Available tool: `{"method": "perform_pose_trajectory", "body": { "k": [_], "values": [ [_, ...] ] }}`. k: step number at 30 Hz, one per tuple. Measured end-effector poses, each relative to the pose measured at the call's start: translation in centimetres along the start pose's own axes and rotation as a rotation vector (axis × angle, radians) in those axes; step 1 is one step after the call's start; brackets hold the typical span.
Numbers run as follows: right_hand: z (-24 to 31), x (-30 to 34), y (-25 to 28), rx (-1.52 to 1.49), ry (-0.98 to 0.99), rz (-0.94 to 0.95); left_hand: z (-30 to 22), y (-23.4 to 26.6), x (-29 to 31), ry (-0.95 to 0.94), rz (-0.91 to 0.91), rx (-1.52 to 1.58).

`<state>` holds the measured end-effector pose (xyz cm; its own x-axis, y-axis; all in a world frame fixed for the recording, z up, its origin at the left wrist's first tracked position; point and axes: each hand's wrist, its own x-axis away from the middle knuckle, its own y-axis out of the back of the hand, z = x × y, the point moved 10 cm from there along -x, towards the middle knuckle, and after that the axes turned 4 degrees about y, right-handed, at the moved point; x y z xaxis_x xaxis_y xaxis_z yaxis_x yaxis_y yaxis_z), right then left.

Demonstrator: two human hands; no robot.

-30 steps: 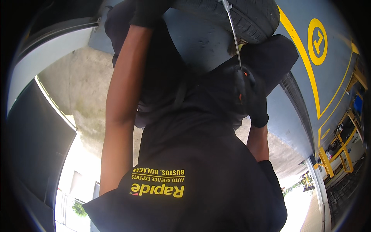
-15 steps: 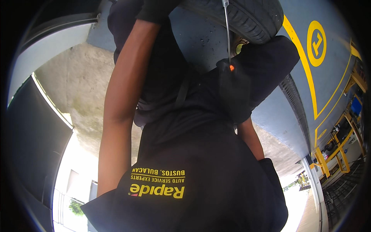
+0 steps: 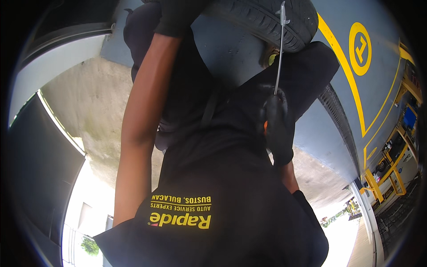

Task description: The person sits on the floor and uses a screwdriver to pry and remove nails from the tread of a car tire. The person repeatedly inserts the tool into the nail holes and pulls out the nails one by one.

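My right hand point(image 3: 278, 129), in a black glove, grips an orange-handled screwdriver point(image 3: 279, 53). Its long metal shaft points up the picture and its tip lies against the tread of a black tyre point(image 3: 267, 22) at the top. My left hand point(image 3: 178, 15), also in a black glove, reaches to the top edge next to the tyre. What it touches is hidden, and its bare forearm runs down the left of the view. My black shirt point(image 3: 213, 187) with yellow print fills the middle.
A blue-grey floor point(image 3: 338, 147) with yellow lines and a yellow circle mark point(image 3: 359, 42) lies on the right. Yellow metal frames point(image 3: 391, 173) stand at the far right. Rough concrete point(image 3: 93, 102) and a dark panel point(image 3: 40, 169) are on the left.
My right hand has slid a little lower in the picture with the screwdriver still in it. More of the tyre shows at the top. My left arm has hardly moved.
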<state>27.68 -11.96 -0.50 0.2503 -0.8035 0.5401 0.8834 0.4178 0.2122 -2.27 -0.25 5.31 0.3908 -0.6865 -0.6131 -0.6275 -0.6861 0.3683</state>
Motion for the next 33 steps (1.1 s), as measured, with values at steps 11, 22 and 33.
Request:
{"method": "perform_pose_trajectory", "body": {
  "k": [11,22,33],
  "values": [
    [2.4,-3.3,-2.1,-0.113,0.1,0.121,-4.4,-0.9,6.7,0.0,0.111,-0.235],
    [3.6,-3.3,-0.5,0.3,0.481,0.018,-3.8,-0.9,7.3,-0.029,0.064,-0.199],
    [6.0,-2.9,-0.3,0.515,0.79,-0.144,-6.1,-2.5,9.2,0.111,0.107,-0.227]
  ]
}}
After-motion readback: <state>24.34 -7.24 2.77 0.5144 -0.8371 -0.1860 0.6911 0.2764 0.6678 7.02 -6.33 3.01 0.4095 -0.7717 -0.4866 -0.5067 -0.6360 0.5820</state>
